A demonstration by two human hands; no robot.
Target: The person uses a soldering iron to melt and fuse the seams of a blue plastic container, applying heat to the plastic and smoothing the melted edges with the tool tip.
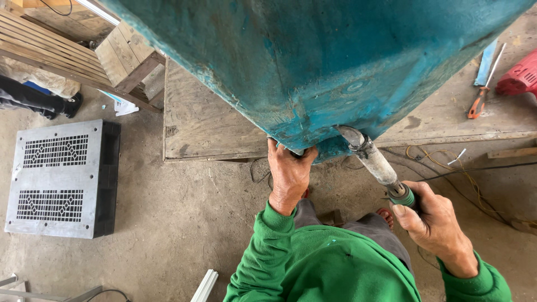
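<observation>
Fingers (288,152) of your left hand (290,176) curl up onto the bottom edge of the big teal tank (313,61), gripping it beside a dark fitting; right hand (433,218) is wrapped tight round the green-handled tool (404,196) on the grimy pipe stub (369,156) leaving the tank's underside. Judged best: brace w/ left, keep tool square to the stub, turn steadily so it doesn't slip. Surroundings, large to small: wooden platform (207,117) under the tank, slatted pallet (61,50), grey plastic grate (56,176), red tool (517,78), orange-handled screwdriver (477,106), yellow wire (442,162) trailing nr. your right wrist, a possible snag.
</observation>
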